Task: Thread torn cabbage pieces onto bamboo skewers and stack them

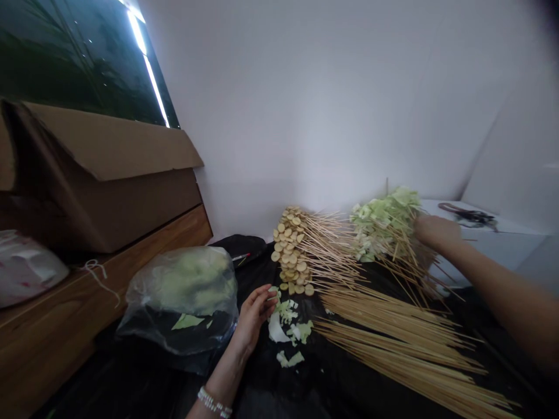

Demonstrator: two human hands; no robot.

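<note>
My left hand (255, 311) reaches over the dark covering with its fingers loosely stretched out. Its fingertips are at the edge of a small heap of torn cabbage pieces (286, 314); whether they touch a piece I cannot tell. At the right, my right hand (439, 234) is closed at a pile of cabbage skewers (388, 215), apparently around a skewer's stick end. Its fingers are partly hidden. Beside that pile lie skewers of round, pale yellow slices (292, 244), sticks pointing right. Bare bamboo sticks (406, 343) are spread in front of both piles.
A clear plastic bag of cabbage (187, 285) stands left of my left hand. Further left are an open cardboard box (131, 203) on a wooden surface (87, 314) and a white bag (28, 267). A dark cord (469, 214) lies on a white surface at right.
</note>
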